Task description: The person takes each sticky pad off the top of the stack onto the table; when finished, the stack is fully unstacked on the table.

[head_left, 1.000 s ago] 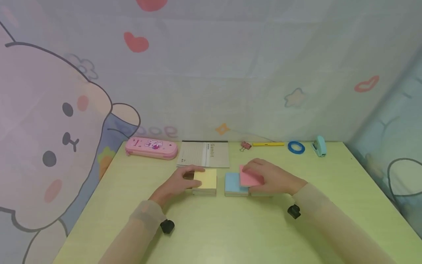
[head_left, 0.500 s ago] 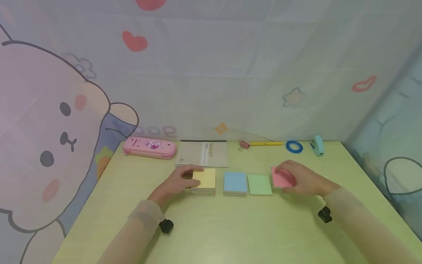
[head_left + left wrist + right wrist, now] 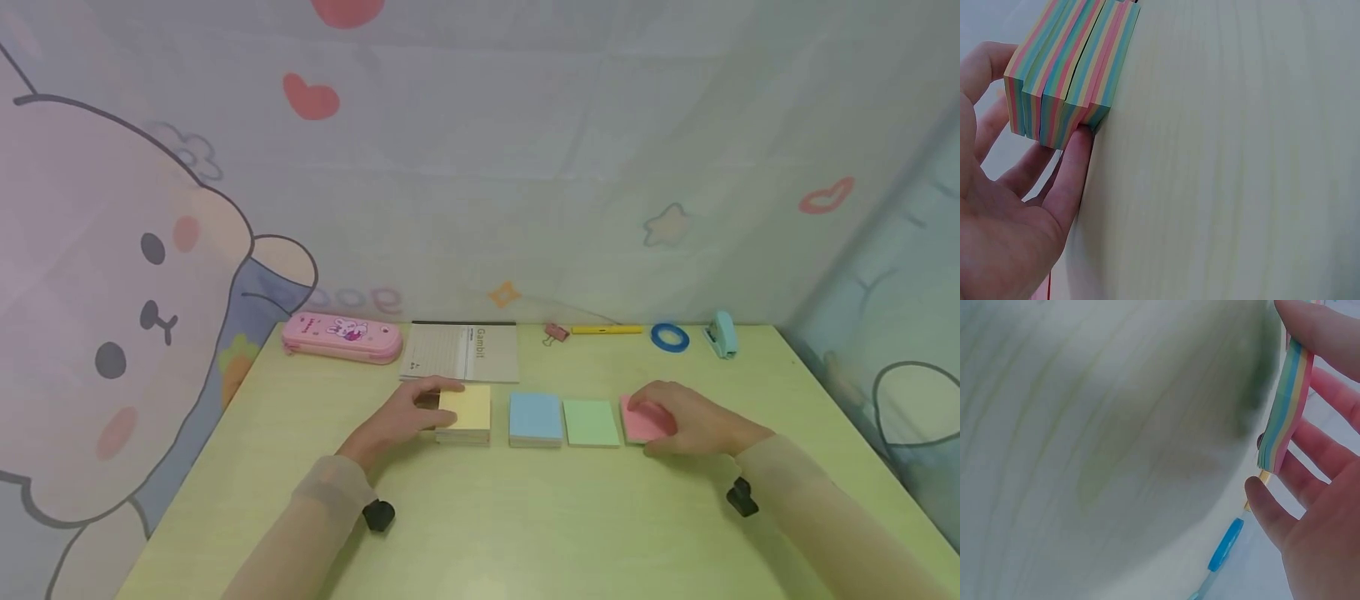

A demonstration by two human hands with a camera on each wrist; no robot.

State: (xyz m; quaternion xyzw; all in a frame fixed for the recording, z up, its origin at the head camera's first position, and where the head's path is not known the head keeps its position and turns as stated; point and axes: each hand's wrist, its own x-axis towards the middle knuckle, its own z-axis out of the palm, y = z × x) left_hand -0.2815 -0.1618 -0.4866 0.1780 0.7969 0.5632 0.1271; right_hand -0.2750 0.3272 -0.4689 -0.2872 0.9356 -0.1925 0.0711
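My left hand [image 3: 392,423] holds the left side of a stack of sticky note pads [image 3: 468,408] with a yellow top. The left wrist view shows thumb and fingers around the striped edges of the stack [image 3: 1069,75]. Over on the right, my right hand [image 3: 697,422] pinches a pink-topped sticky note pad [image 3: 642,421] at or just above the table. Its layered edge [image 3: 1286,415] lies between thumb and fingers in the right wrist view. Between the hands sit a blue-topped stack of pads [image 3: 536,415] and a thin green-topped pad [image 3: 592,423], side by side.
Along the table's [image 3: 510,525] back edge lie a pink pencil case [image 3: 342,337], a notebook [image 3: 461,350], a binder clip [image 3: 556,333], a yellow pen [image 3: 606,330], a blue tape ring [image 3: 656,338] and a mint stapler [image 3: 722,335]. A printed cloth hangs behind.
My right hand has carried the pink-topped pad rightward off the blue and green pads, then lowered it beside the green one. The left hand has stayed at the yellow-topped stack.
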